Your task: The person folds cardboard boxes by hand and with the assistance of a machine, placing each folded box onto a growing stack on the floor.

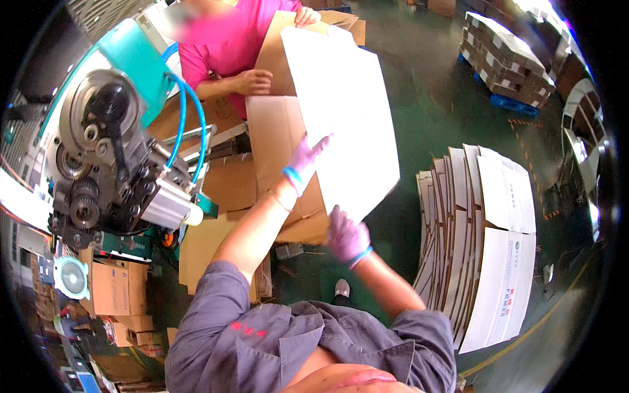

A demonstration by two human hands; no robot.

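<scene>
A large cardboard sheet point(347, 118) with a white face stands tilted in front of me, over folded brown cardboard point(278, 131). My left hand point(306, 162), in a thin purple glove, lies at the sheet's left edge with fingers stretched out and apart on it. At the sheet's lower corner, my right hand point(348, 238), gloved the same way, is closed on the edge; some of its fingertips are hidden. Across from me a person in a pink top has one hand point(306, 16) on the top edge of the brown cardboard and the other hand point(254, 82) beside it.
On my left stands a green machine point(141, 65) with dark gears and blue air hoses point(203, 121). A stack of flat white-faced cartons point(504, 262) stands on the floor at my right. Farther back, packed boxes point(504, 56) sit on a blue pallet point(514, 105). Brown cartons point(118, 288) are at lower left.
</scene>
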